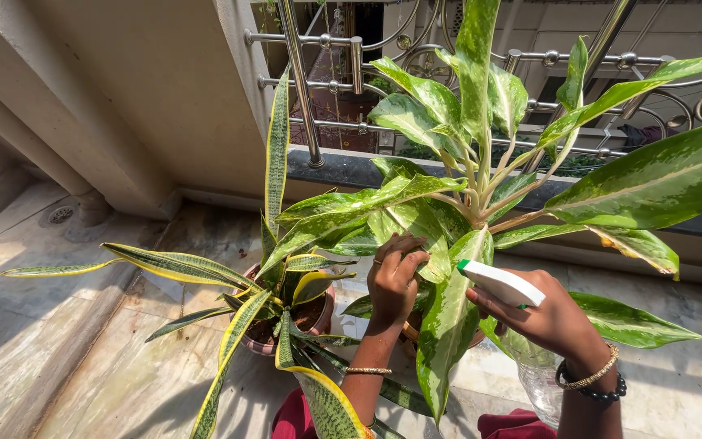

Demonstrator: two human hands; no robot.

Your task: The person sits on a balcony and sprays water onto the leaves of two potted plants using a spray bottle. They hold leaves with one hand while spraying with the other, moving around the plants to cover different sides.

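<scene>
At nine o'clock in my view a floor drain (60, 215) sits in the marble floor (123, 382). Toward the middle, a snake plant (278, 276) with yellow-edged leaves stands in a pinkish pot (319, 319). Just right of it, my left hand (394, 280) is raised among the foliage, fingers (406, 258) pinching a leaf of the variegated plant (448, 211), which fills the frame from centre out to three o'clock. At about four o'clock my right hand (550, 317) is wrapped around a spray bottle (501, 286), fingers pressed on its white head with the green nozzle pointing at the leaves; its clear body hangs below the wrist. At twelve o'clock a steel railing (351, 61) stands on a dark ledge (343, 169).
</scene>
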